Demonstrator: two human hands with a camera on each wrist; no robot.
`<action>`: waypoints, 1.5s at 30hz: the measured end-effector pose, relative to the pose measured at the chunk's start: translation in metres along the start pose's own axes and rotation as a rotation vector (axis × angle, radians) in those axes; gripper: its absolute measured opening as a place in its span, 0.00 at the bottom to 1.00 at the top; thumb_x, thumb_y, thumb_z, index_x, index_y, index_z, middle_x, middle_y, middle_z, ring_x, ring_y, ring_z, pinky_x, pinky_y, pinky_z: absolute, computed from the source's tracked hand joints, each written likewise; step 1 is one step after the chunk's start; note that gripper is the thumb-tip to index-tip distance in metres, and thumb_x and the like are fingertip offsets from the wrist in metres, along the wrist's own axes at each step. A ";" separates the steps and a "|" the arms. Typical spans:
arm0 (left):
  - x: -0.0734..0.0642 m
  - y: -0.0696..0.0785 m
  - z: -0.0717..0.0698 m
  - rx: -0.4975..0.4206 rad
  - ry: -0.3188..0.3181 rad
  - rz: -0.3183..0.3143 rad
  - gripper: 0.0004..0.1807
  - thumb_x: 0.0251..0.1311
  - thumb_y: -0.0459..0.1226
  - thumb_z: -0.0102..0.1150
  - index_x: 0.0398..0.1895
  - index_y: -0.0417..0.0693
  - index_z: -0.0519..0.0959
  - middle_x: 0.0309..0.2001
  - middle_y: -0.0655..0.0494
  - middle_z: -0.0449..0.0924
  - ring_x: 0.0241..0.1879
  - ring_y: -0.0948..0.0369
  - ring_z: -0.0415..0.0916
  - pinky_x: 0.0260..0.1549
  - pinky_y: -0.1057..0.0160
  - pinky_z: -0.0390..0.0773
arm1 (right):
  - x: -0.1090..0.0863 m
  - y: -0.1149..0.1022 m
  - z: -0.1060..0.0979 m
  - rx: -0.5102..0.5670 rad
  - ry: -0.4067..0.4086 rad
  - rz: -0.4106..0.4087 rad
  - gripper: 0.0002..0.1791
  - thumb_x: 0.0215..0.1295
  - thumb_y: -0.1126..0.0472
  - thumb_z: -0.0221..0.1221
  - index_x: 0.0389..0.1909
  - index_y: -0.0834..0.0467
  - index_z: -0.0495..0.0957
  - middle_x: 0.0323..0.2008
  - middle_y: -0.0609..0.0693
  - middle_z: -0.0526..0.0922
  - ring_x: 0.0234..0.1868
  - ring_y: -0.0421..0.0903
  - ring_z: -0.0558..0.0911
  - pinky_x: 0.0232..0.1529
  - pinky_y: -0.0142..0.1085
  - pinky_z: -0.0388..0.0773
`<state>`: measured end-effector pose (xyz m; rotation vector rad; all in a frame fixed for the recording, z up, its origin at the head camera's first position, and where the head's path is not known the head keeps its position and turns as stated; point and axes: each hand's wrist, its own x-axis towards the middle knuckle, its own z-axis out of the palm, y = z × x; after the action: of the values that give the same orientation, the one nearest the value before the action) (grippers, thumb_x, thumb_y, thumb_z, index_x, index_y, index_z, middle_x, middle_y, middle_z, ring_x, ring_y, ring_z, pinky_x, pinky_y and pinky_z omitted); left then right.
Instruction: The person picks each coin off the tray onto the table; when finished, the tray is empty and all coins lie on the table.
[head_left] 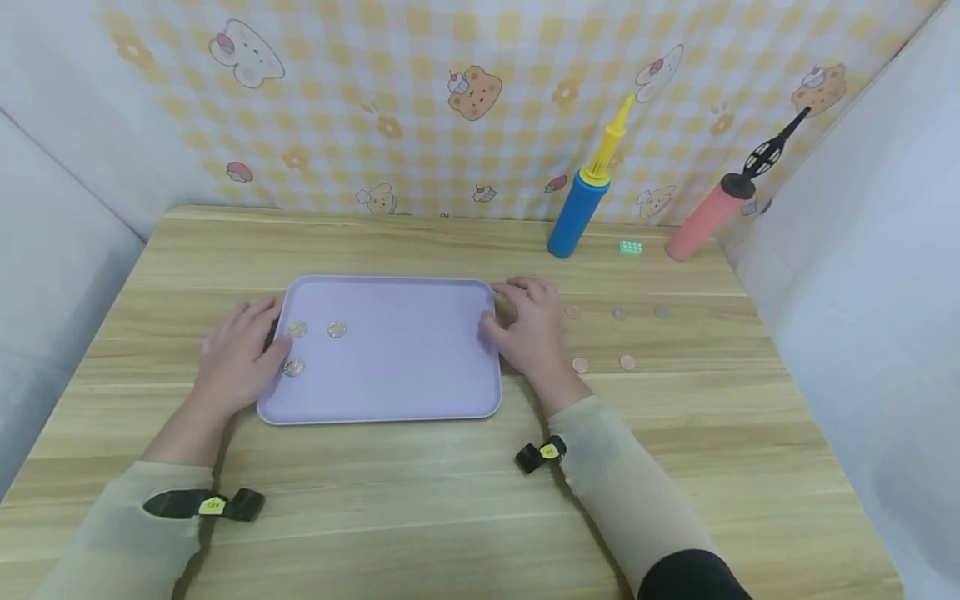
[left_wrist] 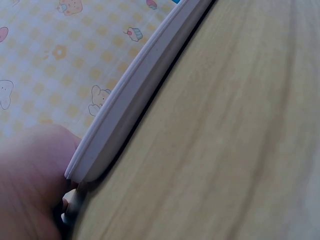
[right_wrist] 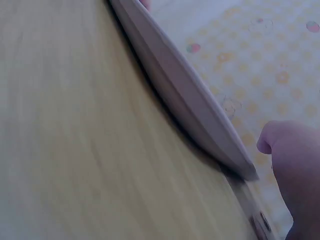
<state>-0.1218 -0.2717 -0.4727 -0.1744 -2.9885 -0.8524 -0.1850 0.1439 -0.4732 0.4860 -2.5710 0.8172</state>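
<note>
A shallow lilac tray [head_left: 405,375] lies on the table with three silvery coins at its left end, one of them a coin [head_left: 337,330] apart from the rim. My left hand [head_left: 238,354] grips the tray's left edge, thumb over the rim and fingers along the outside. In the left wrist view the thumb [left_wrist: 37,170] lies against the rim, fingers partly hidden below. My right hand [head_left: 531,329] is at the right edge, fingers loosely bent by the corner. Its thumb [right_wrist: 290,150] stands a little off the rim in the right wrist view.
Right of the tray lie several coins, copper ones like this coin [head_left: 627,362] and greyer ones behind. A blue hand pump [head_left: 576,215] with yellow top, a mint toy brick [head_left: 631,247] and a pink pump [head_left: 705,218] stand along the back, before a checked cloth [head_left: 420,108].
</note>
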 end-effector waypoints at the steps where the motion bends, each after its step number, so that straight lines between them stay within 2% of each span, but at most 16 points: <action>1: 0.000 0.000 0.000 0.002 0.001 0.000 0.33 0.80 0.44 0.44 0.78 0.31 0.63 0.81 0.31 0.55 0.80 0.27 0.42 0.67 0.18 0.40 | 0.000 -0.005 0.001 -0.008 -0.011 -0.003 0.25 0.63 0.51 0.68 0.58 0.59 0.87 0.59 0.58 0.83 0.65 0.58 0.73 0.68 0.54 0.67; 8: 0.000 0.001 -0.001 -0.002 0.002 -0.001 0.33 0.79 0.43 0.44 0.79 0.31 0.63 0.81 0.30 0.54 0.80 0.27 0.42 0.68 0.18 0.39 | -0.002 -0.033 0.015 -0.015 -0.008 -0.080 0.23 0.62 0.51 0.68 0.56 0.57 0.88 0.57 0.58 0.84 0.62 0.58 0.76 0.63 0.54 0.71; 11: 0.000 0.000 -0.001 -0.003 0.001 -0.002 0.33 0.79 0.44 0.44 0.79 0.31 0.63 0.82 0.31 0.54 0.80 0.28 0.42 0.68 0.18 0.39 | -0.002 -0.044 0.022 -0.044 -0.008 -0.082 0.23 0.62 0.50 0.67 0.56 0.55 0.89 0.57 0.56 0.85 0.63 0.57 0.76 0.60 0.56 0.73; 15: 0.001 -0.001 0.000 0.000 0.000 -0.005 0.33 0.79 0.44 0.45 0.79 0.32 0.63 0.81 0.31 0.54 0.80 0.28 0.42 0.68 0.18 0.39 | -0.001 -0.056 0.030 -0.101 -0.012 -0.080 0.22 0.61 0.48 0.67 0.54 0.52 0.89 0.56 0.54 0.84 0.61 0.56 0.77 0.61 0.55 0.73; 17: 0.000 -0.001 -0.001 -0.002 0.000 -0.006 0.33 0.79 0.44 0.45 0.79 0.32 0.63 0.81 0.31 0.55 0.81 0.28 0.42 0.68 0.18 0.39 | -0.001 -0.061 0.034 -0.120 -0.023 -0.083 0.22 0.62 0.47 0.68 0.53 0.52 0.90 0.55 0.53 0.85 0.61 0.56 0.78 0.64 0.53 0.72; 20: 0.000 -0.001 -0.001 -0.005 0.002 -0.008 0.33 0.79 0.44 0.45 0.78 0.31 0.64 0.81 0.31 0.55 0.81 0.28 0.42 0.69 0.19 0.39 | -0.001 -0.071 0.038 -0.131 -0.058 -0.076 0.22 0.63 0.43 0.68 0.53 0.51 0.90 0.55 0.52 0.85 0.62 0.55 0.78 0.66 0.51 0.71; 24: 0.000 0.000 -0.002 -0.012 0.001 -0.013 0.32 0.79 0.43 0.45 0.77 0.29 0.65 0.81 0.30 0.55 0.81 0.28 0.42 0.69 0.19 0.38 | -0.004 -0.089 0.044 -0.147 -0.152 -0.073 0.24 0.65 0.37 0.67 0.54 0.46 0.90 0.57 0.51 0.85 0.63 0.53 0.77 0.66 0.50 0.71; 27: 0.000 0.000 -0.003 -0.016 -0.002 -0.020 0.32 0.79 0.43 0.46 0.76 0.30 0.66 0.81 0.30 0.55 0.81 0.28 0.41 0.69 0.19 0.38 | -0.006 -0.103 0.049 -0.161 -0.227 -0.075 0.25 0.66 0.34 0.65 0.57 0.43 0.89 0.60 0.49 0.83 0.65 0.52 0.75 0.66 0.49 0.72; 34: 0.001 0.000 -0.003 -0.018 0.006 -0.025 0.32 0.78 0.43 0.47 0.76 0.31 0.67 0.80 0.30 0.56 0.80 0.27 0.43 0.68 0.19 0.40 | -0.009 -0.139 0.072 -0.204 -0.345 -0.090 0.29 0.67 0.30 0.62 0.63 0.40 0.86 0.63 0.47 0.81 0.66 0.49 0.74 0.66 0.46 0.72; 40: 0.001 -0.003 -0.003 -0.010 0.018 -0.015 0.31 0.78 0.44 0.48 0.76 0.33 0.68 0.80 0.31 0.58 0.79 0.27 0.45 0.68 0.18 0.42 | -0.007 -0.170 0.091 -0.259 -0.412 -0.048 0.34 0.69 0.27 0.57 0.71 0.37 0.79 0.66 0.47 0.77 0.68 0.49 0.71 0.66 0.46 0.70; 45: 0.002 -0.003 -0.003 -0.001 0.016 -0.013 0.31 0.78 0.44 0.48 0.76 0.33 0.69 0.80 0.32 0.59 0.79 0.27 0.46 0.67 0.18 0.43 | -0.003 -0.187 0.104 -0.304 -0.433 0.015 0.39 0.71 0.25 0.52 0.76 0.40 0.73 0.69 0.48 0.72 0.69 0.50 0.67 0.66 0.46 0.67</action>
<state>-0.1245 -0.2755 -0.4714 -0.1470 -2.9776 -0.8522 -0.1285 -0.0622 -0.4655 0.6010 -3.0260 0.3353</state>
